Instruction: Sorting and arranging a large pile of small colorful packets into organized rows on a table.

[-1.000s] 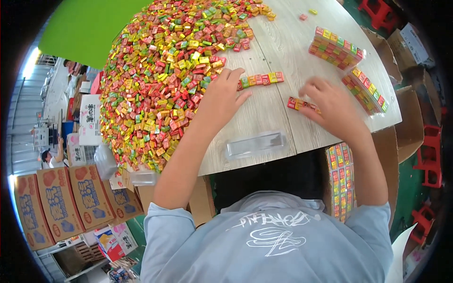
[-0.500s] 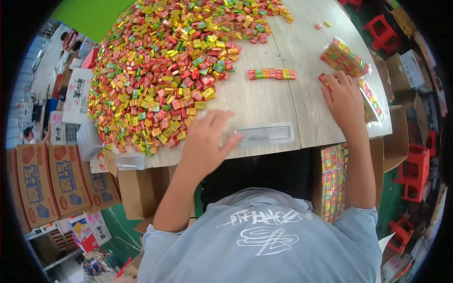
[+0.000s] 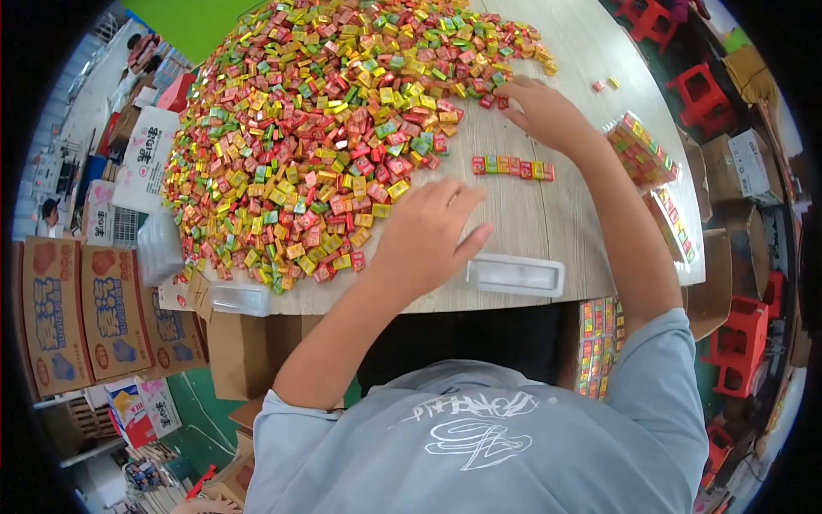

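Note:
A big heap of small wrapped candies in red, yellow, green and orange covers the table's left half. My right hand reaches over to the heap's right edge. Its fingertips are at a few red candies there, thumb apart from the fingers. Nearer to me, my left hand hovers beside the heap's lower right edge, thumb and fingers spread, holding nothing. A short row of candies lies between the hands. Just right of my left hand rests a clear plastic tray.
At the table's right stand a stacked block of candies and a filled clear tray. Another clear tray sits at the near left edge. Cardboard boxes stand left; red stools stand right.
My right hand has left the candies near the stacked block and moved leftward and away to the heap's edge. My left hand has shifted slightly right. The whole view has shifted a little.

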Demonstrator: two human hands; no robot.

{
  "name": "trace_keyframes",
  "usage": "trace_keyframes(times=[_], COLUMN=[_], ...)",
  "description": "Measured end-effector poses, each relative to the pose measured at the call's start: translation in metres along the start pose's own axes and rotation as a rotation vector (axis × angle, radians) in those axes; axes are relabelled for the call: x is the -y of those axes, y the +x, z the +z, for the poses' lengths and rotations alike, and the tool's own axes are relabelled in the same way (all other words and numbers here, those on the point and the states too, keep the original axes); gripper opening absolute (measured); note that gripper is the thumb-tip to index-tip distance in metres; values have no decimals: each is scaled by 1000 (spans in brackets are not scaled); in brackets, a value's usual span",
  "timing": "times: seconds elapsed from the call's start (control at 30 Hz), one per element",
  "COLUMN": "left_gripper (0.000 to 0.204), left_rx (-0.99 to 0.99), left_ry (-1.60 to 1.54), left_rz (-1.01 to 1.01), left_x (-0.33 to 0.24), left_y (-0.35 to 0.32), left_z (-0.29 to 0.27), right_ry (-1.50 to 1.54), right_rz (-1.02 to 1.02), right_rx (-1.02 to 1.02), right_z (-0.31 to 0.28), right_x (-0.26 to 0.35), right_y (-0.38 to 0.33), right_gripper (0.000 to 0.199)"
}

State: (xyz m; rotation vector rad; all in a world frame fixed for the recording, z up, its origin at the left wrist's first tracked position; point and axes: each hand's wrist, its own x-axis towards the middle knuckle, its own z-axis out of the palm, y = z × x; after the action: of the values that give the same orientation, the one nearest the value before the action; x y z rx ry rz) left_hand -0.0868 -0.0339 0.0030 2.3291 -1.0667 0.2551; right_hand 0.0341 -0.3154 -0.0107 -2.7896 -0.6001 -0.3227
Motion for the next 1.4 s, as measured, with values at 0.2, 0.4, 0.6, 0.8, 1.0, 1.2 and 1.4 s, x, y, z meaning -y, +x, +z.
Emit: trace_keyframes(times=[0.2, 0.4, 0.6, 0.8, 1.0, 1.2, 1.4], left_gripper=[33, 30, 23, 23, 26, 24, 22], left_rx=[-69, -105, 4, -8, -35, -44, -73], left_ry=[157, 374, 410, 467, 416, 403, 379], left_rz=[-7, 0, -22, 8, -33, -52, -17], left_x=[47, 74, 64, 59, 60, 64, 64], left_y=[84, 128, 122, 95, 90, 90, 90], left_z=[26, 65, 53, 43, 47, 52, 56], right_ry=[44, 43, -22, -218, 93, 108, 254], right_rz=[69, 71, 102, 236, 78, 87, 76], right_rx=[68, -47, -32, 4, -124, -95, 104], right_z=[-3, 9, 1, -2, 17, 15, 0], right_x=[3, 2, 8, -4, -8, 6, 8], right_y=[-14, -17, -21, -15, -3, -6, -13], right_gripper=[34, 41, 35, 13, 22, 31, 25])
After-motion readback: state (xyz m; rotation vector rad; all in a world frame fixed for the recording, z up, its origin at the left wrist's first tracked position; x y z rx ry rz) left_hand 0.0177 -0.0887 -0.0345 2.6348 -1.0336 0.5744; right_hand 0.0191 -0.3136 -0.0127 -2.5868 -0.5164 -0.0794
